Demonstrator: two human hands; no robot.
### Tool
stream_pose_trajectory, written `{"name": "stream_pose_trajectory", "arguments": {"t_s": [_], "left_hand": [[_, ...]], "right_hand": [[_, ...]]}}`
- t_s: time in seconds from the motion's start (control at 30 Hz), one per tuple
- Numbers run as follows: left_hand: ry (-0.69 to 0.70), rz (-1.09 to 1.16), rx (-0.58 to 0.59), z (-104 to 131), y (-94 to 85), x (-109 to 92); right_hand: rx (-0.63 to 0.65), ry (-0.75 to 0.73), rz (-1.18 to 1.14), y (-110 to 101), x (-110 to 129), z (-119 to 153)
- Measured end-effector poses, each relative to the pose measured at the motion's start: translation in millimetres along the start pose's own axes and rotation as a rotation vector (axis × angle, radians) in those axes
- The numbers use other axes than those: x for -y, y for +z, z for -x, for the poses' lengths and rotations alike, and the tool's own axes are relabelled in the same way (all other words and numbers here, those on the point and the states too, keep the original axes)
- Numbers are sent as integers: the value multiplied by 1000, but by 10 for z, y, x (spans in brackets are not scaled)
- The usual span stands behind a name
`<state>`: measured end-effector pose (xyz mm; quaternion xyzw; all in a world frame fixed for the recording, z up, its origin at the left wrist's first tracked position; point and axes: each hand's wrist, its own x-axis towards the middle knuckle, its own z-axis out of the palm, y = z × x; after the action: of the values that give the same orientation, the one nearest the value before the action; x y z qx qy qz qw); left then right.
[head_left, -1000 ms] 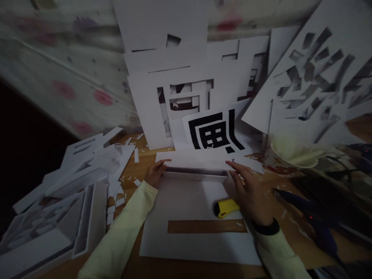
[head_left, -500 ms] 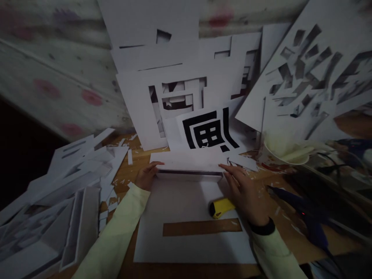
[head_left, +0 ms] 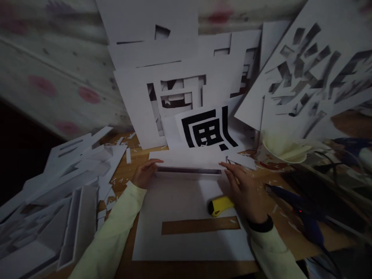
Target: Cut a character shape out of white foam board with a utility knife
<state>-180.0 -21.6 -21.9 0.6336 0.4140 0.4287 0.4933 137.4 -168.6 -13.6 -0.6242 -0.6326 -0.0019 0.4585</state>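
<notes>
A long, narrow box of white board [head_left: 188, 176], with a dark slot along its top, stands on a white sheet [head_left: 174, 201] in front of me. My left hand [head_left: 144, 173] grips its left end, index finger stretched along the top. At the right end, my right hand [head_left: 244, 192] holds it between fingers and thumb; the thumb's contact is partly hidden. Beside my right wrist lies a yellow tool with a black end [head_left: 221, 205], partly covered by the hand. The sheet has a long rectangular cut-out [head_left: 200, 225] through which brown wood shows.
Cut white boards [head_left: 180, 54] lean at the back, near a paper with a black printed character [head_left: 207, 131]. Board pieces [head_left: 43, 209] pile up on the left. To the right are a paper tub [head_left: 273, 161] and a blue glue gun [head_left: 302, 211] with its cable. Scraps litter the table.
The box has tipped slightly, so its top slot shows a little wider. Both hands stay at its ends. The whole view has shifted slightly.
</notes>
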Motion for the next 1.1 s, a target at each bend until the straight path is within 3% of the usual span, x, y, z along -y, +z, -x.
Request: {"name": "stream_pose_trajectory", "arguments": {"t_s": [0.17,0.33,0.5,1.0,1.1], "left_hand": [[38,-70,11,-18,7,-73],[80,-40,38,-68,-122,69],[3,-42,140,-57,-212,140],[-27,-13,126,-32,-145,155],[10,-57,86,-10,-142,64]], "right_hand": [[-25,19,1,-17,1,-6],[29,-12,-23,-9,-5,17],[123,-51,-57,-25,-6,22],[117,-8,3,22,-56,57],[119,-12,0,13,-46,53]]}}
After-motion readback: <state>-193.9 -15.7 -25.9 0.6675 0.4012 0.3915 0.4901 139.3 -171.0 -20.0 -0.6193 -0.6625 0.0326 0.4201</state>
